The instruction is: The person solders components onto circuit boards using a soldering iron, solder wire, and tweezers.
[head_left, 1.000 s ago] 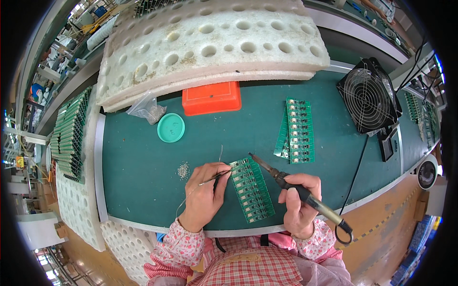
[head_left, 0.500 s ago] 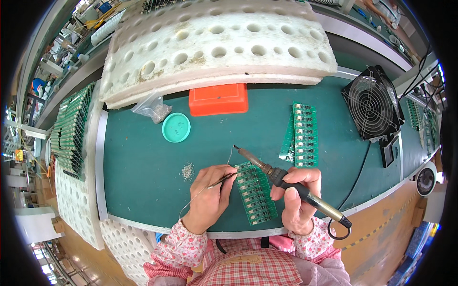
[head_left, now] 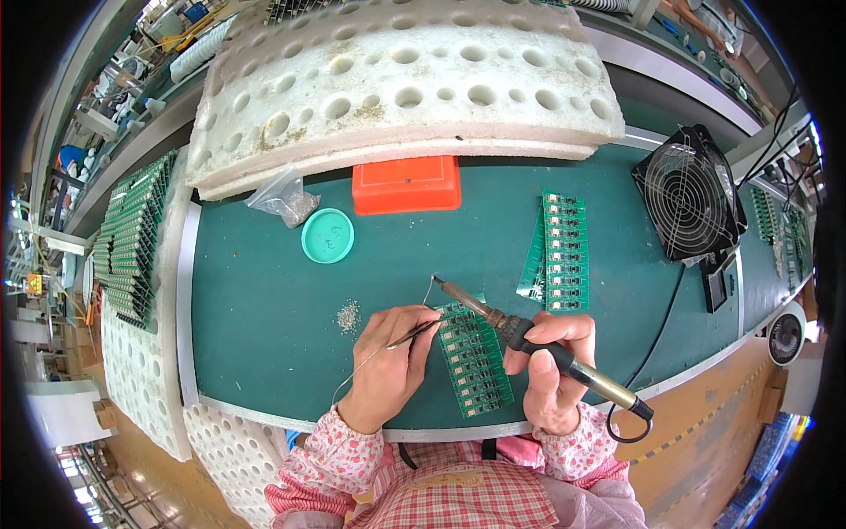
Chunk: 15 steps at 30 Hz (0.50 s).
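Left hand (head_left: 386, 366): pinching a thin wire (head_left: 428, 293) and a dark slim tool (head_left: 414, 333)
Right hand (head_left: 555, 375): gripping a soldering iron (head_left: 504, 326)
Iron tip: at the wire's end; cannot tell if touching
Circuit board (head_left: 476, 366): near the workbench's (head_left: 264, 309) near edge, between both hands
Stacked boards (head_left: 566, 251): 2, overlapping, toward the right edge
Fan (head_left: 687, 194): far right corner
Red box (head_left: 406, 189): toward the far edge

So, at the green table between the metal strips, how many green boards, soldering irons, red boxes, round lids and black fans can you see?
Green boards: 3 visible
Soldering iron: 1
Red box: 1
Round lid: 1
Black fan: 1
Total: 7
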Tool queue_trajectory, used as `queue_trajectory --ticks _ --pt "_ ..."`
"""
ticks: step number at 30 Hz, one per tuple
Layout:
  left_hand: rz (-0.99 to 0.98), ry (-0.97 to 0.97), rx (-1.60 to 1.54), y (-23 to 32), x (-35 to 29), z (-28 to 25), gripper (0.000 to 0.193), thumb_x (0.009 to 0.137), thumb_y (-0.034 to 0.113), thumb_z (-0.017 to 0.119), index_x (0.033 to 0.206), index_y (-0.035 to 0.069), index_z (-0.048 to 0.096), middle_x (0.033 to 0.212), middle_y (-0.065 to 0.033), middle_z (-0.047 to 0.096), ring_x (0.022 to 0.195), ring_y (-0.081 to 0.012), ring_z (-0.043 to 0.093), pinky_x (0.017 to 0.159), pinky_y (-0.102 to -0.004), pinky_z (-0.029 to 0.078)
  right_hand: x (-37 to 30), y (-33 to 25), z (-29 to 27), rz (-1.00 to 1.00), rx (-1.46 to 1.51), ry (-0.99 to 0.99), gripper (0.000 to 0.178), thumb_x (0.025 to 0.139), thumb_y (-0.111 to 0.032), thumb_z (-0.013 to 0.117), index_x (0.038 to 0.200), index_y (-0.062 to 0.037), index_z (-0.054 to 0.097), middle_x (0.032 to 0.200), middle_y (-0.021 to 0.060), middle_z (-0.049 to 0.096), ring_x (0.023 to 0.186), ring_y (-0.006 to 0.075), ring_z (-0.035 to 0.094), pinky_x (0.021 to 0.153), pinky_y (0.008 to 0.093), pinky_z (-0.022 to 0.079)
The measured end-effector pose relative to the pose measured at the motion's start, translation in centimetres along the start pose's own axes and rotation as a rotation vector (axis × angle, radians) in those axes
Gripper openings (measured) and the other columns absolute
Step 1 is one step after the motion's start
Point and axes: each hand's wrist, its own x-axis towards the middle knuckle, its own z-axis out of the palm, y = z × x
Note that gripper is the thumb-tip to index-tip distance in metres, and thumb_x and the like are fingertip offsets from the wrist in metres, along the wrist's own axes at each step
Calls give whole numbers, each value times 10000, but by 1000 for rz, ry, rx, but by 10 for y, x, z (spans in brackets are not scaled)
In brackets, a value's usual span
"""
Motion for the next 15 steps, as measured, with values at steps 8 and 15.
queue_trajectory --ticks 8,15 --pt "-1 6 -7 0 1 1 142 840 -15 724 979 -1 700 996 -119 706 854 -297 662 754 -357 524 -4 -3 -5 6 -124 55 170 954 -60 621 1074 16 527 683 60 583 565 94 525 516 250 409" --pt "-16 16 -16 0 -1 1 155 832 -32 723 982 3 702 996 -114 707 860 -297 662 758 -356 522 -18 -3 -9 36 -436 -32 127 858 -29 682 956 -42 601 636 32 586 496 143 522 490 297 430"
